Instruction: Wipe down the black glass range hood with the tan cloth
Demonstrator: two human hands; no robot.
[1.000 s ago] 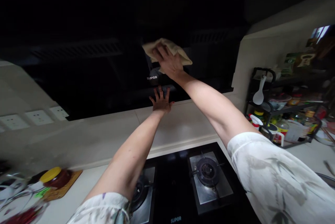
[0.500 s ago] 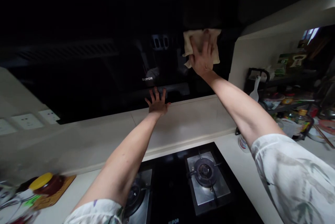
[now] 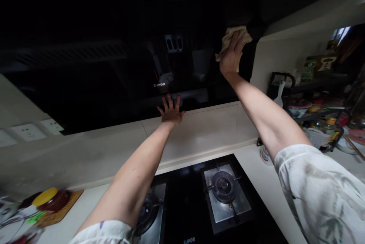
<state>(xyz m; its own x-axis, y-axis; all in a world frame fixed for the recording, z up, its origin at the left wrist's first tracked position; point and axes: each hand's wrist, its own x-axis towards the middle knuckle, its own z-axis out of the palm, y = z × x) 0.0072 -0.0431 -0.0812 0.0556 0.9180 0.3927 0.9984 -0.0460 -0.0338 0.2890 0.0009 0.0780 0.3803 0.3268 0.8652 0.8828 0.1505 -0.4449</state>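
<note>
A: What's nearest you?
B: The hob point(image 3: 225, 192), at six o'clock.
A: Your hands?
B: Your left hand point(image 3: 171, 110) lies flat, fingers spread, on the hood point(image 3: 99, 65). At one o'clock, your right hand point(image 3: 230, 56) presses the cloth point(image 3: 235, 35) against it.

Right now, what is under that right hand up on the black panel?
A beige cloth lies under the right hand, pressed against the black hood panel. The glass beneath the cloth is covered, so its state cannot be seen.

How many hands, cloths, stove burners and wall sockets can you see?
Hands: 2, left hand and right hand
Cloths: 1, cloth
Stove burners: 2, and
Wall sockets: 2, and
Total: 7
</note>
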